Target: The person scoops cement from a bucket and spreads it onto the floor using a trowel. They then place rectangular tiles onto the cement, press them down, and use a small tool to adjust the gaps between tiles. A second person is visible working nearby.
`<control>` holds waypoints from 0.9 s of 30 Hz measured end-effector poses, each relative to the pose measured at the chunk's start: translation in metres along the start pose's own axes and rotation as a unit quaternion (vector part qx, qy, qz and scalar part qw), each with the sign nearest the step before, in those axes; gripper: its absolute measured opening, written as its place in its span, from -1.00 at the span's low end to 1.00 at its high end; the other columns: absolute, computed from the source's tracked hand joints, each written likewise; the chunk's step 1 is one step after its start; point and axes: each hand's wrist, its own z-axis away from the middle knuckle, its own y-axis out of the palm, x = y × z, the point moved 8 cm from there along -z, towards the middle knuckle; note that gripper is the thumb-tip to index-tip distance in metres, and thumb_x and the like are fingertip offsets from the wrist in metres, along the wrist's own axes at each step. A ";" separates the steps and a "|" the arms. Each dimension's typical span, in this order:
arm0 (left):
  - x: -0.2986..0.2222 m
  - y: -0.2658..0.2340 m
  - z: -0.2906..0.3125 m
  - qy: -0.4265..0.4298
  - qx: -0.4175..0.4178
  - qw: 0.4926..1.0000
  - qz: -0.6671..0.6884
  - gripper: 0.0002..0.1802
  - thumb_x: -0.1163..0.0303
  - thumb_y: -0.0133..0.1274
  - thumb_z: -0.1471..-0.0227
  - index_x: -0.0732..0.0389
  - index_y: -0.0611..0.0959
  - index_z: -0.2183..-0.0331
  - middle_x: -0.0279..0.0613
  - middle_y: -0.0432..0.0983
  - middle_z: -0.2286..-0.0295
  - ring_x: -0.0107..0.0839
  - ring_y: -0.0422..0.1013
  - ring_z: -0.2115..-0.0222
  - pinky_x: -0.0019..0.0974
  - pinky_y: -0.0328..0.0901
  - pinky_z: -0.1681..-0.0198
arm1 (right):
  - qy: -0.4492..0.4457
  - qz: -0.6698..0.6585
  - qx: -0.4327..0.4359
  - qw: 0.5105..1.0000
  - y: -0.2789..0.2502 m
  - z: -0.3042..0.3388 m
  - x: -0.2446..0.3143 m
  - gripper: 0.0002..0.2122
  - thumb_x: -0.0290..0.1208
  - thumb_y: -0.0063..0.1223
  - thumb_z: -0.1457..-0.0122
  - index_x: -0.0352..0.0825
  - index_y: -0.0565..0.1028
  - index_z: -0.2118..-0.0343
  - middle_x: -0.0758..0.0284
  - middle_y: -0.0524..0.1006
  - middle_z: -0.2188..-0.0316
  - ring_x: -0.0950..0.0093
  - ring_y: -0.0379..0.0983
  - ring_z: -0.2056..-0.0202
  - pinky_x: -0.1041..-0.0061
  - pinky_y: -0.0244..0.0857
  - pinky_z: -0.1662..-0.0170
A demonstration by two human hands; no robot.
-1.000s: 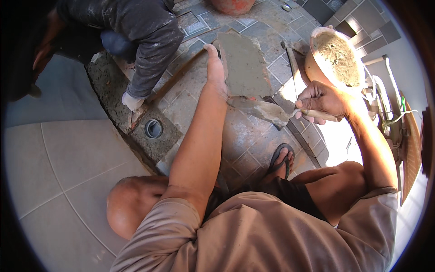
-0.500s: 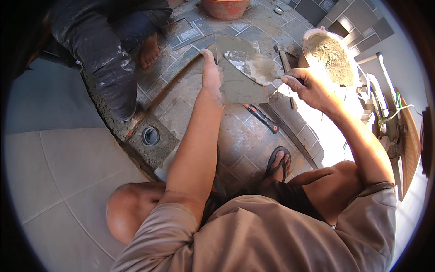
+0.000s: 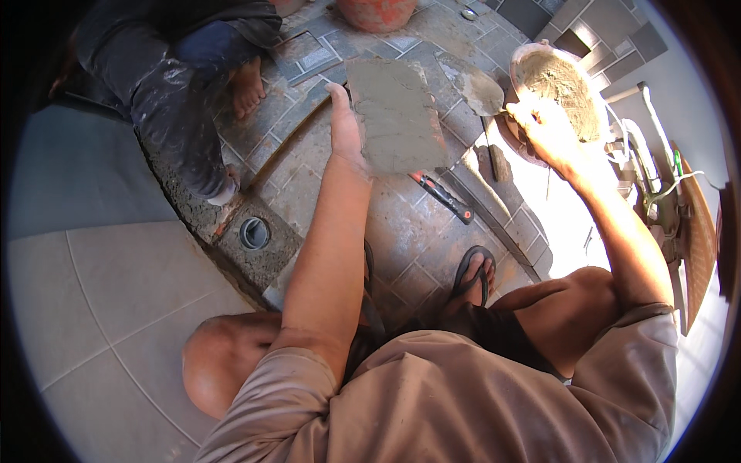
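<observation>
My left hand (image 3: 346,127) supports a tile (image 3: 397,116) from its left edge, thumb up beside it and the other fingers hidden beneath. Grey mortar coats the tile's upper face, spread nearly to the edges. My right hand (image 3: 544,133) grips a trowel (image 3: 480,92) by its handle, most of which the fingers hide. The trowel's blade, smeared with mortar, is just right of the tile and apart from it. Close behind my right hand stands a bucket (image 3: 539,49) of wet mortar (image 3: 563,81).
A person (image 3: 174,100) crouches at the upper left. Below them, a round pipe opening (image 3: 255,232) sits in rough concrete. A red-and-black hand tool (image 3: 442,198) and a wooden-handled tool (image 3: 499,163) lie on the paving. A red bucket (image 3: 377,13) stands at the back; pipes (image 3: 641,147) are at right.
The trowel has moved off the mortar-covered tile to the right, toward the mortar bucket, with my right hand. The tile has shifted slightly left in my left hand.
</observation>
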 end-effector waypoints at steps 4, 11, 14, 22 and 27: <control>-0.033 -0.023 0.004 0.091 -0.140 0.983 -0.076 0.05 -0.53 -0.46 -0.29 0.17 0.35 -0.35 0.06 0.37 -0.26 0.07 0.32 -0.24 0.13 0.24 -0.32 | 0.285 -0.319 0.172 0.887 0.020 0.030 0.038 -0.68 -0.20 0.07 -0.43 -0.27 0.58 0.44 0.47 0.44 0.68 0.65 0.34 0.65 0.52 0.22 0.59; -0.054 -0.028 0.015 0.199 -0.132 0.969 -0.063 0.05 -0.53 -0.48 -0.29 0.18 0.37 -0.33 0.07 0.40 -0.23 0.12 0.35 -0.20 0.22 0.28 -0.26 | 0.258 -0.197 0.201 0.924 0.024 0.039 0.014 -0.64 -0.08 0.06 -0.46 -0.31 0.64 0.29 0.45 0.47 0.67 0.66 0.30 0.69 0.57 0.21 0.61; -0.055 -0.018 0.012 0.166 -0.077 0.982 -0.040 0.07 -0.56 -0.50 -0.26 0.19 0.40 -0.29 0.09 0.44 -0.18 0.21 0.40 -0.14 0.35 0.33 -0.19 | 0.344 -0.279 0.184 0.877 0.028 0.046 0.024 -0.64 -0.09 0.07 -0.46 -0.34 0.65 0.25 0.44 0.47 0.67 0.65 0.34 0.71 0.57 0.23 0.63; -0.053 -0.033 0.004 0.203 -0.078 0.976 0.011 0.25 -0.63 -0.66 -0.18 0.35 0.43 -0.23 0.42 0.45 -0.11 0.52 0.39 -0.08 0.48 0.25 -0.22 | 0.114 -0.296 0.243 0.917 0.061 0.039 0.060 -0.67 -0.18 0.16 -0.37 -0.43 0.59 0.32 0.23 0.55 0.56 0.36 0.51 0.56 0.35 0.40 0.37; -0.049 -0.040 0.008 0.190 -0.134 0.966 0.112 0.27 -0.59 -0.80 -0.19 0.40 0.40 -0.23 0.49 0.43 -0.09 0.53 0.34 -0.13 0.50 0.19 -0.27 | -0.107 -0.099 0.056 0.988 0.033 0.032 0.090 -0.77 -0.31 0.19 -0.29 -0.44 0.58 0.25 0.02 0.58 0.34 0.00 0.55 0.28 0.18 0.42 0.16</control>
